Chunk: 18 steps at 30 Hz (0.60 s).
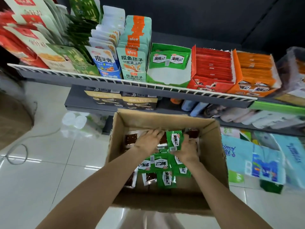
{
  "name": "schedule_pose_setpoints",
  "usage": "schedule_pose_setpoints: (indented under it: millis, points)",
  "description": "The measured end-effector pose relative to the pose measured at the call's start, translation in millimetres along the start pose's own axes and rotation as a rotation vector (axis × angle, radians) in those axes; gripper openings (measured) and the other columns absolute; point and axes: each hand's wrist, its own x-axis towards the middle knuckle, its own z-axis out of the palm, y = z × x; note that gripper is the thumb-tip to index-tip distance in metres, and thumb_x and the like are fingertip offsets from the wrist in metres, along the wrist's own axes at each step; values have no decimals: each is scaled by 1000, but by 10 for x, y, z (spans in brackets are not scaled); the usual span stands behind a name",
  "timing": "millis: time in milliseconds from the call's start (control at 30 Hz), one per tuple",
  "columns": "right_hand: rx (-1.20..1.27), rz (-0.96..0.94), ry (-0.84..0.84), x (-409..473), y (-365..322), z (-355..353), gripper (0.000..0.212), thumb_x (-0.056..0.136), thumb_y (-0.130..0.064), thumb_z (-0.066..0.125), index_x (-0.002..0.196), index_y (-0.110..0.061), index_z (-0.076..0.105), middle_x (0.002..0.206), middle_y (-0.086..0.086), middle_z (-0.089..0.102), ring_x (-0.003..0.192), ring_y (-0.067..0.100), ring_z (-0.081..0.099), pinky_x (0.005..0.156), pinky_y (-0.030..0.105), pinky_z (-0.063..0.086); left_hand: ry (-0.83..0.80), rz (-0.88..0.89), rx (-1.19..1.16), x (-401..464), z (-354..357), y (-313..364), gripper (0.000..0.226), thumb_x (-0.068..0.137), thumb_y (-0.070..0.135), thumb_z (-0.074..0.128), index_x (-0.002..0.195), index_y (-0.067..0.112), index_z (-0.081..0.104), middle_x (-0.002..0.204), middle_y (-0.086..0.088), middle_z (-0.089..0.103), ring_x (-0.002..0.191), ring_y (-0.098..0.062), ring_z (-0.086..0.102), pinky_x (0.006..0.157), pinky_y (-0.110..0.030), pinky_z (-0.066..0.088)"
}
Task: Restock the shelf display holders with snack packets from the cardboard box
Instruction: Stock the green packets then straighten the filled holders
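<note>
Head view: I look down into the cardboard box (216, 156), my landmark, on the floor below the shelf.
Right hand (187, 150): inside the box, it pinches upright green snack packets (175, 140).
Left hand (149, 140): inside the box, fingers flat and straight on the dark packets (131, 139), holding nothing.
Loose green packets (162, 164): they lie in the box, nearer to me than both hands.
Green display holder (168, 75): on the shelf above the box, almost empty, only two packets at its back.
Risk: I judge the pinched packets are slippery; a weak grip while lifting can drop them back into the box or on the floor.
</note>
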Motion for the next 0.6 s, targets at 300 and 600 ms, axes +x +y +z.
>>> schedule_pose_setpoints:
  millis: [300, 600]
  points:
    - [25, -140, 139, -2, 86, -173, 35, 88, -13, 64, 118, -5, 48, 110, 17, 60, 103, 32, 58, 87, 38, 46, 53, -71, 134, 97, 68, 78, 49, 91, 25, 60, 134, 9, 46, 138, -13, 42, 131, -28, 36, 107, -41, 31]
    - [165, -282, 147, -150, -130, -532, 28, 96, -8, 50, 124, -11, 50, 107, 10, 65, 77, 24, 61, 65, 32, 46, 93, -50, -251, -295, -500, -59, 19, 95, 24, 49, 92, 7, 56, 84, -11, 60, 77, -28, 59, 66, -34, 47]
